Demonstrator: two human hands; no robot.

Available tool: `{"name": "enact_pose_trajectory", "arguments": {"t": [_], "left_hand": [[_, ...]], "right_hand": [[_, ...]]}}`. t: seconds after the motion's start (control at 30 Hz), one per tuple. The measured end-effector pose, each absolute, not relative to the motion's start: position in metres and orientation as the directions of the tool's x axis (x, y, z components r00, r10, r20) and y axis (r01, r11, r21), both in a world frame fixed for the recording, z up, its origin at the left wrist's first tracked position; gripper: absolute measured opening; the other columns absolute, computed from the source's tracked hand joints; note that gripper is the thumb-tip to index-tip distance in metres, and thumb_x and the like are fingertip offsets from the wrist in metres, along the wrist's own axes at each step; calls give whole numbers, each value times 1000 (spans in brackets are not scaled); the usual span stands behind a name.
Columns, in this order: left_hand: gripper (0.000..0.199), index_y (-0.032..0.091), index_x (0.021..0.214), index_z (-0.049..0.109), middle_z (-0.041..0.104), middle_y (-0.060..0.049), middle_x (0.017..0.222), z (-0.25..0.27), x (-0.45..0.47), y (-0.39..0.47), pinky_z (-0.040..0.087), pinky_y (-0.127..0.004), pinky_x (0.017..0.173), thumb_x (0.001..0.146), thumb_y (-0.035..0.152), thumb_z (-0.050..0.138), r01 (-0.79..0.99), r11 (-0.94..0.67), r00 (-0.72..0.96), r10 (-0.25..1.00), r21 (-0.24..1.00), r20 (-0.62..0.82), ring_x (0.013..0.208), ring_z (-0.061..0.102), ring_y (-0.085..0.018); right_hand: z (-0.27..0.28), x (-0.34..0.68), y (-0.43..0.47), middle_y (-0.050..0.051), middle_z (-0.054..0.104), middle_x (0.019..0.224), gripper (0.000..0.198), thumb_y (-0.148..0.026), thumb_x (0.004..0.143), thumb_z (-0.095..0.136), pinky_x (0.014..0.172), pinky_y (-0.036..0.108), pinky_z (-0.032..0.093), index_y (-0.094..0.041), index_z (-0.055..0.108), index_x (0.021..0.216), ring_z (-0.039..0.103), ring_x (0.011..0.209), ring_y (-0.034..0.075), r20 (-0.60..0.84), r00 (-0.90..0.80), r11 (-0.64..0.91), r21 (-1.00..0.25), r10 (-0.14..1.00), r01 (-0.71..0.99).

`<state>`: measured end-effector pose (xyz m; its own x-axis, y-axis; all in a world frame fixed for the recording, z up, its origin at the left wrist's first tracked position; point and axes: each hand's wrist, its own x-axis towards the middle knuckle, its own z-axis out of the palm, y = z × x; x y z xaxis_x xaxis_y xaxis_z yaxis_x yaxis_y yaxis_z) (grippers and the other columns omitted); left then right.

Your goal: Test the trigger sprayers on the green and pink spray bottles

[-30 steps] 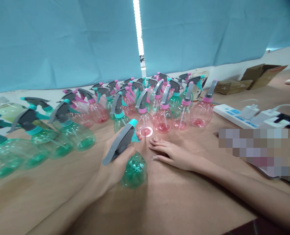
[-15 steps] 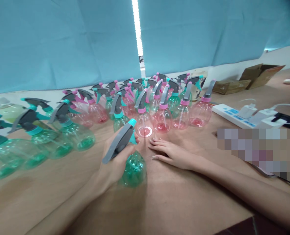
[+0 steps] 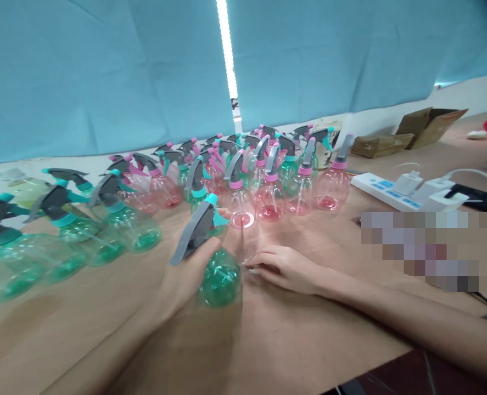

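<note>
My left hand (image 3: pixel 188 277) is wrapped round the neck of a green spray bottle (image 3: pixel 222 280) with a grey and turquoise trigger head. This bottle stands on the brown tabletop (image 3: pixel 292 340), its nozzle pointing up and away. My right hand (image 3: pixel 286 267) rests just right of the bottle, fingertips drawn together close to its side. Whether anything small is between those fingers is hidden. Beyond my hands stands a clear pink spray bottle (image 3: pixel 242 206) with a pink collar.
Several green spray bottles (image 3: pixel 134 227) line the left side, with pink and green ones (image 3: pixel 329 189) crowded at the back. On the right are a white power strip (image 3: pixel 385 189) with plugged-in adapters, a blurred-out patch (image 3: pixel 428 247), and cardboard boxes (image 3: pixel 426 129) farther back.
My right hand has drawn its flat, stretched fingers together and come closer to the green bottle. My left hand still grips that bottle, and the view has shifted slightly.
</note>
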<state>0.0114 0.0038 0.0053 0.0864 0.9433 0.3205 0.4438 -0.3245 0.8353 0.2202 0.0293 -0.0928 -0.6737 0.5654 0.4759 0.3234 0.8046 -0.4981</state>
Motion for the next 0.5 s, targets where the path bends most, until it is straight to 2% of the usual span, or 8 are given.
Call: {"name": "enact_pose_trajectory", "arguments": {"t": [0.1, 0.2, 0.37, 0.5], "left_hand": [[30, 24, 110, 64, 71, -1, 103, 5, 10, 3, 45, -41, 99, 81, 25, 58, 441, -306, 47, 947, 844, 319, 108, 62, -26], [30, 24, 112, 64, 71, -2, 104, 6, 6, 1, 44, -43, 102, 83, 28, 59, 470, -288, 24, 949, 835, 314, 110, 62, -27], [33, 21, 110, 64, 71, -4, 96, 3, -8, -2, 50, -40, 91, 82, 38, 64, 505, -298, -21, 934, 810, 357, 101, 65, -26], [37, 20, 111, 66, 70, -4, 87, -4, -25, 1, 53, -38, 82, 81, 41, 66, 528, -329, -34, 913, 783, 406, 88, 66, -23]], "right_hand": [[-91, 218, 28, 7, 72, 105, 21, -28, 97, 52, 86, 36, 54, -19, 66, 112, 67, 98, 20, 492, -649, 799, -499, 580, 335], [-87, 214, 23, 10, 71, 108, 31, -36, 95, 56, 88, 38, 54, -18, 62, 120, 67, 100, 22, 507, -617, 786, -514, 602, 344], [-74, 194, 8, 16, 62, 131, 72, -51, 86, 66, 100, 49, 48, -17, 41, 144, 59, 120, 30, 490, -565, 736, -564, 664, 375], [-54, 165, -2, 17, 53, 140, 83, -53, 83, 69, 103, 50, 46, -17, 34, 148, 51, 130, 31, 465, -582, 727, -578, 667, 371]]}}
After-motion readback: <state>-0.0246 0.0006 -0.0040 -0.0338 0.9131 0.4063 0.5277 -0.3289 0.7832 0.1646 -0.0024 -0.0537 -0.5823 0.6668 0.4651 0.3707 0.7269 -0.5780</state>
